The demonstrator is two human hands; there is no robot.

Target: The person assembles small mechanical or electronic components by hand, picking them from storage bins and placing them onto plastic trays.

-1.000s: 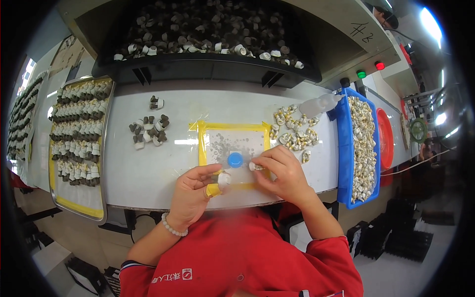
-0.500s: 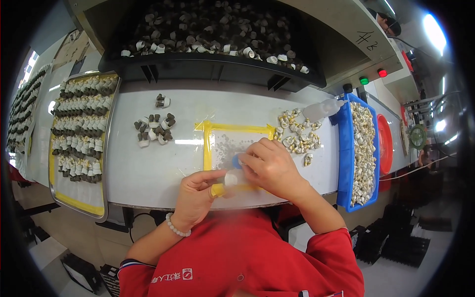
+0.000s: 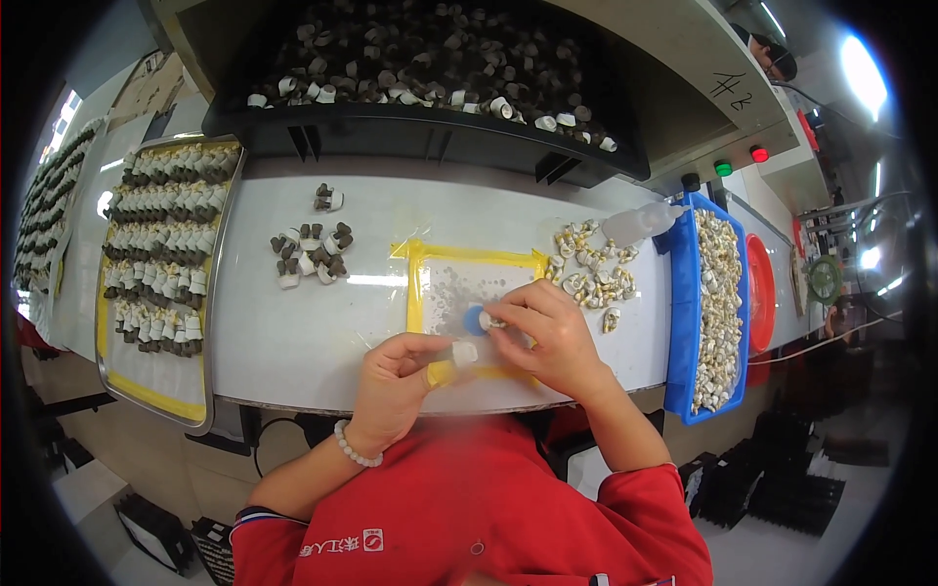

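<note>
My left hand (image 3: 399,381), a yellow wrap on one fingertip, pinches a small white cup-shaped piece (image 3: 465,353) above the near side of a yellow-taped work patch (image 3: 415,298). Just beyond it, my right hand (image 3: 549,334) grips a small white piece (image 3: 491,320) between thumb and fingers; part of it is hidden by the fingers. Beside that piece lies a round blue disc (image 3: 474,319) on the patch, which is dotted with wet-looking spots. To the right is a loose pile of white-and-gold pieces (image 3: 591,278); on the left, several brown-and-white pieces (image 3: 311,256) sit in a cluster.
A black tray (image 3: 410,137) heaped with brown-and-white pieces stands at the back under a metal housing. On the right are a clear squeeze bottle (image 3: 640,224), a blue bin (image 3: 682,322) of white-and-gold pieces and a red basin (image 3: 760,293). A metal tray (image 3: 109,376) holds rows at left.
My right hand has shifted slightly right and down, bringing the small white piece and more of the blue disc into sight. My left hand still holds its white piece, slightly farther right.
</note>
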